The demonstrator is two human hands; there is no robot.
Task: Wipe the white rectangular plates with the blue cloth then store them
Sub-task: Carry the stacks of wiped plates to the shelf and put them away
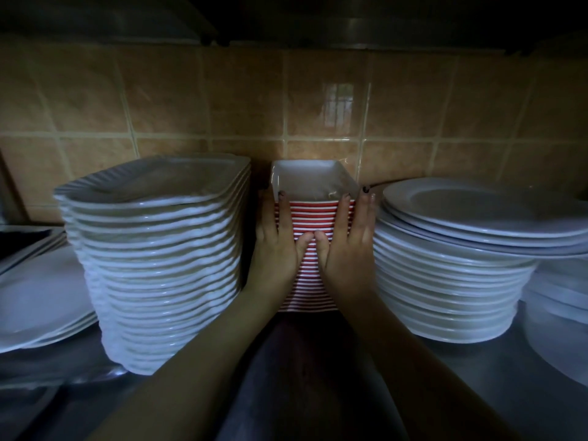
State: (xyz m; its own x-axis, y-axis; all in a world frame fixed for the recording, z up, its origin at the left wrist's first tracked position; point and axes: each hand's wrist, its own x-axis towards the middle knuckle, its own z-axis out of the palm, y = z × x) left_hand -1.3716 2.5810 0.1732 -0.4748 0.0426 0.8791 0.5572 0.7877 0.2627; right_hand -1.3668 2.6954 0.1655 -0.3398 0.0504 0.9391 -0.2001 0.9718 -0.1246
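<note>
- Left hand [276,246]: fingers [284,214] straight and upright, laid flat against the front and left corner of the stack of rectangular plates [313,272]. Nothing is curled round it.
- Right hand [348,246]: a mirror pose, with straight fingers [343,218] pressed on the front and right corner. The two thumbs [306,240] almost meet on the striped front, between the palms.
- Stack of rectangular plates: white inside with red-striped outsides, standing between the two sets of fingers. The top plate [310,178] sits level just beyond the fingertips.
- Scalloped white stack [152,249]: just outside the left fingers.
- Round white plates [451,268]: just outside the right fingers.
- Tiled wall [318,106]: beyond the fingertips, behind the stack.
- Shelf [477,377]: bears all the stacks, under the wrists.
- Blue cloth: not in view, and neither hand holds one.
- Progress (judgement): wiping appears finished for these plates. The storing step is in hand and the stack seems to be in its slot. What likely remains is squaring it up and letting go. Whether other plates wait elsewhere cannot be told.
</note>
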